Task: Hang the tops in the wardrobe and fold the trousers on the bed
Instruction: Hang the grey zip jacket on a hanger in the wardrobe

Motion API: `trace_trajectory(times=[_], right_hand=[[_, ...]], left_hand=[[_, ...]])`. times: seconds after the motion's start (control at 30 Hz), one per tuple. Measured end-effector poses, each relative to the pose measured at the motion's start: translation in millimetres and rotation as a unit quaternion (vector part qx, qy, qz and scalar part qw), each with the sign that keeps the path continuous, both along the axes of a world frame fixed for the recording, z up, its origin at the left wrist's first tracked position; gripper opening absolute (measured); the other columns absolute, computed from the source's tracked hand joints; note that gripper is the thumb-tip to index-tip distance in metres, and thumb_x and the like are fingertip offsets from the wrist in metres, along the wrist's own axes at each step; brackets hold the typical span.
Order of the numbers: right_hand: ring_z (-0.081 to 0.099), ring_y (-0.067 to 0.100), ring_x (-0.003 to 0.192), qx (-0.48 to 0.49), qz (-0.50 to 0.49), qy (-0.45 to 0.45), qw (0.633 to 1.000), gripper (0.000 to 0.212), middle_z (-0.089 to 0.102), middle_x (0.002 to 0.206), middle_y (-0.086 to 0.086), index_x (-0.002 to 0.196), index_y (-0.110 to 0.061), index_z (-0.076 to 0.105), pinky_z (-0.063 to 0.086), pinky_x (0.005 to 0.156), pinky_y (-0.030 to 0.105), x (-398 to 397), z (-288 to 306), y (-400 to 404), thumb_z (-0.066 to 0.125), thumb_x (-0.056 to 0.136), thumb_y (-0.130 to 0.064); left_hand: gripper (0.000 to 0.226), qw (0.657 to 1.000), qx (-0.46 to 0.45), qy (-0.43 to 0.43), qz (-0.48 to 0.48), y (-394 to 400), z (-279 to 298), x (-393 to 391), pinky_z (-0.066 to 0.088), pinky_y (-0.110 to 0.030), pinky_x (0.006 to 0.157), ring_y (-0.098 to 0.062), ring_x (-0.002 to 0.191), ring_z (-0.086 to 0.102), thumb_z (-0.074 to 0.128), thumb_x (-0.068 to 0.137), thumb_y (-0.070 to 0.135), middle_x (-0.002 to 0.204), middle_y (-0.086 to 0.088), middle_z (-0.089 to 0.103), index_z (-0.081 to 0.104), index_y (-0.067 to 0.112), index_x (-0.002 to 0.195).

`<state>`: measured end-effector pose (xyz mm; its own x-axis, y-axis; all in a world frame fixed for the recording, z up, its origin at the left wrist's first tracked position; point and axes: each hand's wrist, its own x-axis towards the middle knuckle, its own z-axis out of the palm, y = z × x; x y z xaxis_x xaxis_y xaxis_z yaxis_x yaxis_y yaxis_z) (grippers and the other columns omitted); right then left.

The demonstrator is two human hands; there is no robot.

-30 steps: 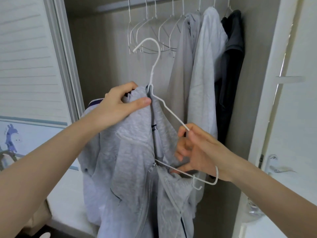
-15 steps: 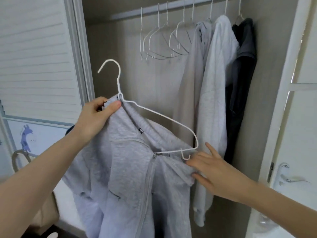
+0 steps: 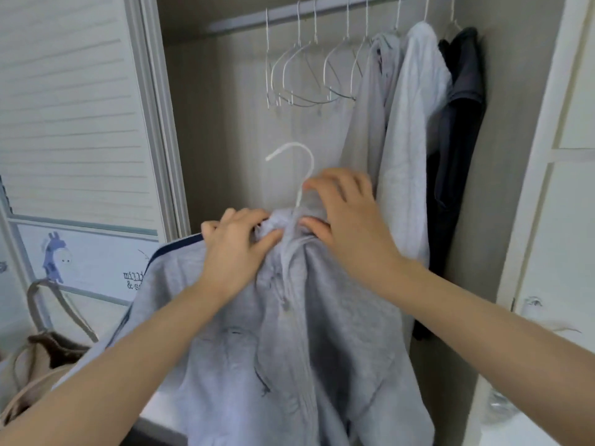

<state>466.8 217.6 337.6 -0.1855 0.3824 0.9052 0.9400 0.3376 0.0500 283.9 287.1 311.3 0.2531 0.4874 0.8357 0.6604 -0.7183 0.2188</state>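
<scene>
- Your left hand (image 3: 236, 249) bunches the hoodie (image 3: 289, 342) collar, fingers curled into the cloth; your right hand (image 3: 346, 217) pinches the collar at the hanger (image 3: 297, 175) neck.
- Settle both shoulders evenly on the wire before you let go, or I judge it will slide off.
- Keep the hook free, pointing at the rail (image 3: 289, 16).
- The wardrobe (image 3: 222, 123) holds bare hangers (image 3: 309, 78), two pale tops (image 3: 399, 130) and a dark one (image 3: 460, 123).

right hand (image 3: 346, 220) — moved from hem to collar | hoodie (image 3: 289, 342) — now squared on hanger (image 3: 301, 175)
</scene>
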Motion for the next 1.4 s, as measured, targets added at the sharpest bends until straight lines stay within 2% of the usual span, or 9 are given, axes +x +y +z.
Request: trace_trajectory(times=[0.13, 0.27, 0.47, 0.6, 0.77, 0.87, 0.93, 1.1, 1.4], right_hand=[[0.05, 0.038, 0.109, -0.205, -0.207, 0.178, 0.94, 0.084, 0.048, 0.125, 0.015, 0.127, -0.008, 0.04, 0.047, 0.082, 0.047, 27, -7, 0, 0.042, 0.078, -0.076], [0.058, 0.041, 0.1, -0.355, -0.148, 0.188, 0.904, 0.054, 0.059, 0.107, 0.027, 0.117, 0.0, 0.058, 0.046, 0.085, 0.042, 50, -11, -2, 0.028, 0.103, -0.043], [0.054, 0.026, 0.08, -0.31, -0.049, 0.287, 0.905, 0.054, 0.055, 0.077, 0.016, 0.058, -0.011, 0.05, 0.036, 0.073, 0.03, 41, -19, 0, 0.035, 0.103, -0.038], [0.055, 0.021, 0.076, -0.3, 0.017, 0.268, 0.915, 0.054, 0.061, 0.078, 0.017, 0.073, 0.002, 0.063, 0.035, 0.067, 0.031, 7, 0, 3, 0.038, 0.102, -0.036], [0.039, 0.016, 0.059, -0.231, 0.082, 0.357, 0.901, 0.047, 0.038, 0.06, 0.009, 0.059, -0.014, 0.042, 0.03, 0.059, 0.03, 17, 19, 0, 0.049, 0.097, -0.042], [0.045, 0.016, 0.068, -0.234, 0.123, 0.394, 0.881, 0.055, 0.046, 0.071, 0.008, 0.07, 0.001, 0.054, 0.038, 0.067, 0.029, 31, 25, -7, 0.053, 0.093, -0.049], [0.047, 0.016, 0.071, -0.27, 0.155, 0.381, 0.87, 0.065, 0.049, 0.075, 0.007, 0.083, 0.013, 0.054, 0.039, 0.069, 0.031, 31, 27, -8, 0.057, 0.089, -0.051], [0.049, 0.003, 0.054, -0.252, 0.191, 0.397, 0.861, 0.034, 0.051, 0.053, -0.013, 0.064, -0.017, 0.052, 0.04, 0.059, 0.023, 14, 26, -7, 0.063, 0.09, -0.036], [0.049, 0.014, 0.078, -0.044, -0.029, 0.065, 0.996, 0.028, 0.05, 0.086, -0.01, 0.101, -0.017, 0.055, 0.038, 0.079, 0.032, 35, -3, -39, 0.045, 0.095, -0.042]], left_hand=[[0.037, 0.976, -0.089, -0.178, -0.088, 4, 14, -27, 0.034, -0.038, 0.076, -0.007, 0.066, 0.046, 0.064, 0.081, 0.058, 0.06, 0.014, 0.053, 0.059, 0.023, 0.073], [0.04, 0.967, -0.127, -0.205, -0.087, 8, 19, -40, 0.044, -0.054, 0.084, -0.007, 0.059, 0.051, 0.064, 0.074, 0.063, 0.063, 0.007, 0.06, 0.064, 0.023, 0.079], [0.039, 0.992, -0.055, -0.114, -0.022, -3, 21, -29, 0.032, -0.041, 0.087, -0.019, 0.081, 0.052, 0.056, 0.08, 0.065, 0.068, 0.006, 0.057, 0.06, 0.027, 0.078], [0.039, 1.0, -0.007, 0.006, 0.004, -17, 18, -1, 0.031, -0.041, 0.078, -0.015, 0.08, 0.049, 0.039, 0.083, 0.071, 0.067, 0.012, 0.048, 0.049, 0.034, 0.072], [0.055, 0.998, -0.046, 0.018, -0.044, 5, 32, -50, 0.039, -0.036, 0.064, -0.014, 0.059, 0.048, 0.036, 0.088, 0.065, 0.057, 0.002, 0.049, 0.047, 0.017, 0.063], [0.058, 0.995, -0.098, -0.013, -0.012, 23, 30, -94, 0.033, -0.031, 0.057, -0.022, 0.058, 0.04, 0.051, 0.088, 0.059, 0.054, -0.002, 0.043, 0.043, 0.009, 0.061], [0.05, 0.994, -0.109, 0.01, 0.011, 26, 26, -105, 0.039, -0.03, 0.063, -0.024, 0.067, 0.052, 0.05, 0.089, 0.057, 0.066, -0.002, 0.057, 0.057, 0.01, 0.073], [0.046, 0.996, -0.064, 0.02, -0.067, -7, 17, -78, 0.042, -0.034, 0.097, -0.012, 0.112, 0.055, 0.03, 0.096, 0.05, 0.125, 0.01, 0.06, 0.051, 0.029, 0.132], [0.015, 0.993, -0.018, -0.117, 0.011, 5, 19, -86, 0.041, -0.033, 0.073, -0.023, 0.081, 0.058, 0.052, 0.096, 0.043, 0.081, 0.008, 0.062, 0.058, 0.03, 0.102]])
